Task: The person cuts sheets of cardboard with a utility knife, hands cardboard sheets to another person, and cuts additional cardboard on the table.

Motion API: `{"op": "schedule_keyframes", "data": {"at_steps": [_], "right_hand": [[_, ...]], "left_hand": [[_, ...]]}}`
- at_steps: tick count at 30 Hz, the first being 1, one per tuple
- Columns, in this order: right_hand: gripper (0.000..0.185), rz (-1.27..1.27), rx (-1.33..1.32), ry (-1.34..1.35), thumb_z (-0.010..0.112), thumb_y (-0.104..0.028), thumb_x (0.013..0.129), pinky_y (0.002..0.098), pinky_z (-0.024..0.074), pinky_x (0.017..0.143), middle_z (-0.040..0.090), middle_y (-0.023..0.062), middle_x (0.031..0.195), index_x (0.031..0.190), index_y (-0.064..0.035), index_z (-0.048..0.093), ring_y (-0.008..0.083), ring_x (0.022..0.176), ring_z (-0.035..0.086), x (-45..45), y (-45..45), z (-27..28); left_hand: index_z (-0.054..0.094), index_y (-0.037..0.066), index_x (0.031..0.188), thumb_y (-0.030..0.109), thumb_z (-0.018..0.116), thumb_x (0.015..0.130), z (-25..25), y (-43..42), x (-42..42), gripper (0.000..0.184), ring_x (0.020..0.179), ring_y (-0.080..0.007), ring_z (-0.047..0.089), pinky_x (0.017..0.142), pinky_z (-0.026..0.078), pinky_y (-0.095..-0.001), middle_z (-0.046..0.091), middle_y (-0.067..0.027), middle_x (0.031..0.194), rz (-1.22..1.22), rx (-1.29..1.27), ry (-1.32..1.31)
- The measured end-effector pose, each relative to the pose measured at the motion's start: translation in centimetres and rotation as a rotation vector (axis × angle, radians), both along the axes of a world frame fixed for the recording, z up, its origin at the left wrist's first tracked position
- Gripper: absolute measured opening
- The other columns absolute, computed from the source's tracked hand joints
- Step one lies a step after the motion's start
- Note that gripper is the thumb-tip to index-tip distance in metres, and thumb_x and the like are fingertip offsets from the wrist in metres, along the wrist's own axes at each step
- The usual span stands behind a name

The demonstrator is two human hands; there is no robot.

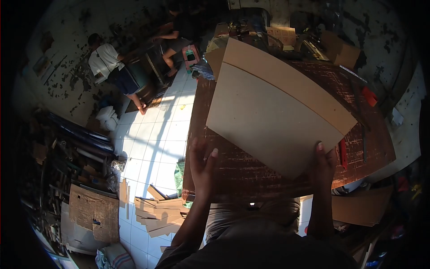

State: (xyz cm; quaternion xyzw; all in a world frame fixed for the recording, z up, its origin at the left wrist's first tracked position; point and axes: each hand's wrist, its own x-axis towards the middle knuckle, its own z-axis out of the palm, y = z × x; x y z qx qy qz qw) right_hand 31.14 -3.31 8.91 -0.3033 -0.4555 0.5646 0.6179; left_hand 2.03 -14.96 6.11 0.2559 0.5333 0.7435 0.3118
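A large grey board point(273, 121) with a brown cardboard strip point(286, 78) along its far edge lies tilted over the scratched brown table point(242, 168). At the board's near right corner is my right hand point(323, 163), its thumb on top of the board and its other fingers mostly hidden beneath. My left hand point(202, 159) is left of the board, near the table's left edge, with thumb and fingers apart and nothing between them.
Cardboard pieces point(159, 213) lie on the tiled floor at left. Two people point(107, 60) are at the back left, near a pink stool point(191, 54). Right of the board are a red tool point(343, 154) and an orange object point(369, 96). Boxes point(340, 49) stand behind.
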Motion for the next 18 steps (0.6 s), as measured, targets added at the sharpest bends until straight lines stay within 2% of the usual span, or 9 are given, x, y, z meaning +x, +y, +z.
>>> {"op": "schedule_keyframes", "data": {"at_steps": [2,6,8,9,10,12,18], "right_hand": [[0.051,-0.006,0.031,-0.077,0.070,-0.032,0.099,0.0356,0.0483,0.097,0.064,0.0108,0.122,0.133,0.0018,0.052,0.0165,0.111,0.061,1.0,0.3,0.5],[0.049,0.039,0.168,-0.251,0.072,-0.034,0.097,0.0334,0.0490,0.092,0.066,0.0088,0.114,0.127,0.0010,0.055,0.0149,0.105,0.062,1.9,1.0,0.2],[0.048,0.085,0.189,-0.307,0.072,-0.034,0.096,0.0328,0.0494,0.090,0.066,0.0079,0.112,0.125,0.0007,0.056,0.0144,0.103,0.062,2.8,1.4,-0.9],[0.046,0.132,0.210,-0.369,0.073,-0.034,0.096,0.0321,0.0498,0.088,0.067,0.0069,0.111,0.122,0.0005,0.058,0.0140,0.101,0.062,3.2,1.6,-1.5],[0.046,0.133,0.210,-0.368,0.073,-0.034,0.096,0.0321,0.0498,0.088,0.067,0.0069,0.111,0.122,0.0005,0.058,0.0140,0.101,0.062,3.3,1.8,-1.9],[0.044,0.168,0.185,-0.294,0.075,-0.036,0.094,0.0311,0.0500,0.085,0.067,0.0042,0.105,0.116,0.0000,0.061,0.0127,0.097,0.062,3.5,2.1,-2.8],[0.044,0.132,0.190,-0.231,0.077,-0.041,0.091,0.0309,0.0499,0.082,0.068,0.0018,0.096,0.107,-0.0012,0.066,0.0114,0.091,0.062,2.9,2.8,-4.2]], "left_hand": [[0.027,0.003,0.157,0.014,0.073,0.094,1.6,0.5,-1.7,0.079,0.145,-0.0303,0.041,0.114,0.041,-0.0433,0.044,-0.0209,0.151,0.050,0.018,0.389],[0.032,0.001,0.153,0.011,0.076,0.091,4.1,1.3,-2.6,0.077,0.139,-0.0281,0.047,0.111,0.044,-0.0412,0.049,-0.0209,0.146,0.041,0.172,0.427],[0.044,0.000,0.143,0.006,0.078,0.089,4.1,1.2,-3.6,0.064,0.125,-0.0242,0.058,0.105,0.048,-0.0394,0.059,-0.0180,0.136,-0.149,0.179,0.325],[0.054,0.000,0.129,0.002,0.079,0.086,3.4,1.1,-3.5,0.049,0.108,-0.0191,0.065,0.098,0.052,-0.0363,0.068,-0.0128,0.121,-0.110,0.196,0.252],[0.054,0.000,0.129,0.002,0.079,0.086,3.1,0.8,-3.5,0.049,0.108,-0.0191,0.065,0.098,0.052,-0.0363,0.068,-0.0128,0.121,-0.109,0.195,0.253],[0.059,0.001,0.121,0.002,0.079,0.086,2.7,0.5,-3.4,0.040,0.101,-0.0166,0.068,0.093,0.053,-0.0332,0.072,-0.0096,0.110,-0.087,0.234,0.220],[0.063,0.001,0.116,0.002,0.079,0.086,3.7,0.0,-3.6,0.034,0.096,-0.0141,0.068,0.091,0.053,-0.0307,0.073,-0.0070,0.104,-0.138,0.201,0.215]]}}
